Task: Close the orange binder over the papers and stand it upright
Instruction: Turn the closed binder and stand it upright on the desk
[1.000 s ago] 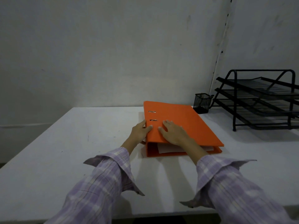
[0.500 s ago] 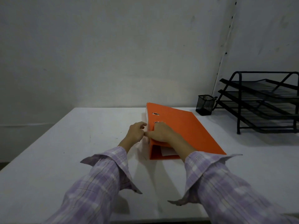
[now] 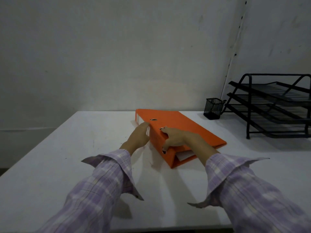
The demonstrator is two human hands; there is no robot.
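Note:
The orange binder [image 3: 183,126] is closed over white papers [image 3: 185,156] that show at its near open end. It lies on the white table [image 3: 67,157], its spine side raised and its cover sloping down to the right. My right hand [image 3: 175,138] grips the spine edge, fingers on the cover near two metal slots, thumb curled over the spine. My left hand [image 3: 138,137] presses flat against the spine's left face, fingers pointing away from me.
A black mesh pen cup [image 3: 212,108] stands at the back, right of the binder. A black three-tier wire tray rack [image 3: 276,106] fills the far right. The wall runs along the table's back edge.
The binder has turned counter-clockwise and its spine side has lifted off the table. My right hand moved from flat on the cover to a grip over the spine; my left hand followed the spine.

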